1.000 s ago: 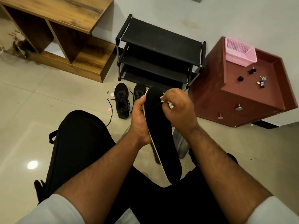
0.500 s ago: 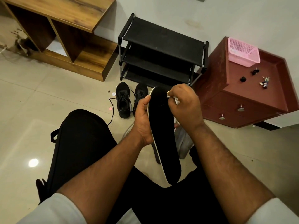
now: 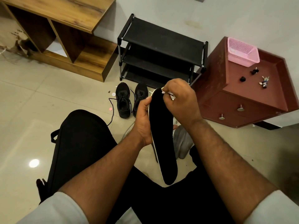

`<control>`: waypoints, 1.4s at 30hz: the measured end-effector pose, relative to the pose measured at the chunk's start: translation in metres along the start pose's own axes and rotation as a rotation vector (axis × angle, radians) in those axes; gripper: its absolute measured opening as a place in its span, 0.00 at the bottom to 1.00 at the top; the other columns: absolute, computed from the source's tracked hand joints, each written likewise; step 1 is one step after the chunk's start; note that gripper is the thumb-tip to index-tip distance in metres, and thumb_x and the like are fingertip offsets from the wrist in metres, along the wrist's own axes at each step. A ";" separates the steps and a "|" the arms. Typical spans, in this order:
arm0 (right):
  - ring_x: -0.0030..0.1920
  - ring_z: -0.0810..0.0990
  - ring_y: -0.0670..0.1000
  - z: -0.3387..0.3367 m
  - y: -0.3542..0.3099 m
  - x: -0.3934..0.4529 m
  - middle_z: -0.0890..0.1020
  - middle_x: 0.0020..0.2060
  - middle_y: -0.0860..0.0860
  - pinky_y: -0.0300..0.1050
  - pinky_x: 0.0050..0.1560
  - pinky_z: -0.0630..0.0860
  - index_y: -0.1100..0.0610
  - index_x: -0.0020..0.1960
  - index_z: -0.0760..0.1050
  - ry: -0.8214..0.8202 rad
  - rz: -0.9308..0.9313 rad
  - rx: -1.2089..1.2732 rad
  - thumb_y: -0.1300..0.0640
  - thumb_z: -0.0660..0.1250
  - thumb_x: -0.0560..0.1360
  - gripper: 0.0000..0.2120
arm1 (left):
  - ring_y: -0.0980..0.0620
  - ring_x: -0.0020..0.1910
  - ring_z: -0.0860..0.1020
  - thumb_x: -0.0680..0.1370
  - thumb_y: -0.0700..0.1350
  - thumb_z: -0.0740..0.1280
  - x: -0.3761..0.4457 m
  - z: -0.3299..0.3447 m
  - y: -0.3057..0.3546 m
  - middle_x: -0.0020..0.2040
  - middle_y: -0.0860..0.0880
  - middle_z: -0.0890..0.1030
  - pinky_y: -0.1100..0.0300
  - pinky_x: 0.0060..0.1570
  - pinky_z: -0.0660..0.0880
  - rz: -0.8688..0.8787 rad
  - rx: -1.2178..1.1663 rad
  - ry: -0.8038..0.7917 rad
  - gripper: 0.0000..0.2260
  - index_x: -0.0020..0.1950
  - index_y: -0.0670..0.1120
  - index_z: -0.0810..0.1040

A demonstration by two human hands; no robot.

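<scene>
A black insole (image 3: 163,143) is held above the lap, toe end far, heel near. Its left edge is gripped by the curled fingers of the left hand (image 3: 143,120). A small white wipe (image 3: 168,94) is pinched against the toe by the fingers of the right hand (image 3: 181,102). The insole is judged light, thin and floppy, so it is best supported along the edge near its middle and pressed only gently.
</scene>
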State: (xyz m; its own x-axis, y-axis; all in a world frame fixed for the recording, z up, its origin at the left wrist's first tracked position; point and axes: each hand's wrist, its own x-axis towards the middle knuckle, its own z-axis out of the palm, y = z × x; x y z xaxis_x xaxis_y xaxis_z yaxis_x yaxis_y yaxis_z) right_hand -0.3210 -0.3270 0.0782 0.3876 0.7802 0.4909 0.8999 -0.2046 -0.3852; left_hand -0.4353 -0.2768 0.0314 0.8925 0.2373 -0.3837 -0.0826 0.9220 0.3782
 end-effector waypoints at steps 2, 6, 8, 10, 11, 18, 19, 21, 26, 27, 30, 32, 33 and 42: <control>0.41 0.77 0.51 -0.002 -0.004 0.003 0.79 0.38 0.53 0.42 0.46 0.73 0.62 0.40 0.77 -0.033 -0.055 0.003 0.68 0.65 0.69 0.04 | 0.39 0.67 0.74 0.77 0.63 0.56 0.002 0.000 0.000 0.65 0.39 0.77 0.33 0.65 0.67 -0.010 0.017 0.019 0.25 0.60 0.48 0.81; 0.41 0.78 0.52 0.005 -0.017 -0.005 0.80 0.38 0.54 0.43 0.49 0.73 0.63 0.40 0.78 -0.135 -0.151 0.054 0.67 0.63 0.70 0.05 | 0.47 0.52 0.83 0.80 0.63 0.55 0.000 0.004 0.005 0.51 0.42 0.84 0.52 0.49 0.81 0.002 -0.026 0.065 0.26 0.55 0.45 0.84; 0.42 0.78 0.51 0.009 -0.021 -0.016 0.81 0.39 0.54 0.43 0.50 0.73 0.63 0.41 0.79 -0.171 -0.172 0.065 0.66 0.62 0.71 0.06 | 0.49 0.46 0.84 0.80 0.62 0.55 0.001 0.002 0.005 0.45 0.44 0.85 0.57 0.46 0.81 0.028 -0.014 0.072 0.27 0.46 0.45 0.87; 0.42 0.78 0.51 0.009 -0.019 -0.016 0.81 0.39 0.54 0.44 0.50 0.74 0.63 0.41 0.79 -0.136 -0.147 0.060 0.67 0.63 0.71 0.06 | 0.49 0.46 0.84 0.80 0.62 0.54 0.001 0.001 0.005 0.46 0.44 0.85 0.57 0.46 0.81 0.025 0.008 0.080 0.27 0.48 0.45 0.86; 0.42 0.78 0.51 0.008 -0.016 -0.012 0.80 0.38 0.54 0.46 0.49 0.75 0.63 0.41 0.78 -0.102 -0.121 0.048 0.68 0.63 0.70 0.06 | 0.48 0.50 0.84 0.81 0.62 0.53 0.001 0.002 0.004 0.49 0.43 0.85 0.54 0.47 0.81 0.013 0.022 0.095 0.27 0.53 0.46 0.85; 0.41 0.77 0.53 0.007 -0.020 -0.009 0.80 0.38 0.55 0.48 0.48 0.74 0.63 0.40 0.78 -0.147 -0.163 0.039 0.69 0.64 0.70 0.05 | 0.47 0.51 0.83 0.79 0.63 0.55 0.002 0.001 0.006 0.50 0.43 0.84 0.53 0.52 0.80 -0.008 -0.032 0.074 0.26 0.55 0.44 0.83; 0.42 0.77 0.53 0.008 -0.023 -0.017 0.80 0.39 0.55 0.47 0.49 0.74 0.63 0.41 0.78 -0.172 -0.171 0.053 0.69 0.64 0.71 0.05 | 0.48 0.49 0.83 0.78 0.63 0.57 0.003 -0.001 0.006 0.48 0.43 0.84 0.54 0.53 0.79 -0.007 -0.022 0.091 0.27 0.52 0.43 0.84; 0.43 0.78 0.53 0.012 -0.029 -0.035 0.81 0.41 0.55 0.48 0.49 0.75 0.63 0.43 0.79 -0.212 -0.174 0.070 0.67 0.65 0.72 0.04 | 0.49 0.49 0.83 0.78 0.65 0.59 0.004 -0.005 0.007 0.46 0.45 0.83 0.56 0.54 0.77 -0.002 0.011 0.137 0.27 0.49 0.43 0.85; 0.45 0.79 0.53 0.012 -0.026 -0.024 0.81 0.41 0.56 0.47 0.51 0.75 0.64 0.43 0.79 -0.132 -0.144 0.053 0.66 0.63 0.72 0.07 | 0.50 0.47 0.83 0.81 0.61 0.56 0.003 0.000 0.003 0.45 0.45 0.84 0.57 0.50 0.79 0.023 0.011 0.127 0.26 0.46 0.45 0.86; 0.45 0.79 0.53 0.011 -0.023 -0.016 0.81 0.41 0.56 0.47 0.52 0.75 0.64 0.43 0.79 -0.114 -0.137 0.038 0.66 0.62 0.73 0.07 | 0.50 0.46 0.84 0.81 0.60 0.55 0.003 0.003 0.002 0.44 0.44 0.84 0.57 0.48 0.80 0.028 0.000 0.107 0.26 0.45 0.45 0.87; 0.43 0.78 0.52 0.010 -0.019 -0.001 0.80 0.39 0.54 0.49 0.48 0.74 0.63 0.41 0.78 -0.104 -0.130 0.016 0.67 0.62 0.72 0.06 | 0.49 0.45 0.84 0.81 0.58 0.54 0.003 0.004 0.002 0.44 0.44 0.85 0.57 0.42 0.82 0.022 -0.032 0.077 0.26 0.44 0.44 0.87; 0.43 0.78 0.53 0.011 -0.023 -0.006 0.80 0.39 0.55 0.49 0.47 0.74 0.64 0.41 0.78 -0.121 -0.144 0.024 0.68 0.63 0.72 0.06 | 0.49 0.46 0.84 0.81 0.59 0.55 0.003 0.002 0.004 0.45 0.44 0.84 0.57 0.47 0.81 0.041 -0.047 0.083 0.26 0.45 0.45 0.87; 0.43 0.78 0.53 0.012 -0.027 -0.013 0.80 0.40 0.56 0.49 0.48 0.74 0.64 0.41 0.78 -0.139 -0.160 0.033 0.69 0.64 0.71 0.05 | 0.50 0.47 0.84 0.80 0.60 0.56 0.002 0.001 0.005 0.45 0.44 0.84 0.57 0.50 0.80 0.040 -0.048 0.098 0.26 0.46 0.44 0.87; 0.45 0.79 0.54 0.012 -0.026 -0.049 0.82 0.42 0.56 0.51 0.49 0.76 0.64 0.44 0.80 -0.206 -0.187 0.058 0.67 0.67 0.72 0.03 | 0.49 0.48 0.81 0.78 0.64 0.58 0.004 -0.001 0.008 0.46 0.44 0.81 0.57 0.52 0.77 -0.009 0.007 0.175 0.27 0.51 0.41 0.83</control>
State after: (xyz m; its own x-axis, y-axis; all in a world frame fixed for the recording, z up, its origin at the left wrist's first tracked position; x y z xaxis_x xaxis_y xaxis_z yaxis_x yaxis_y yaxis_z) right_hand -0.3653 -0.3527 0.0552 0.1614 0.9062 0.3909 0.9368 -0.0161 -0.3495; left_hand -0.4333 -0.2678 0.0320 0.8022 0.2791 -0.5278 -0.0713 0.9225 0.3794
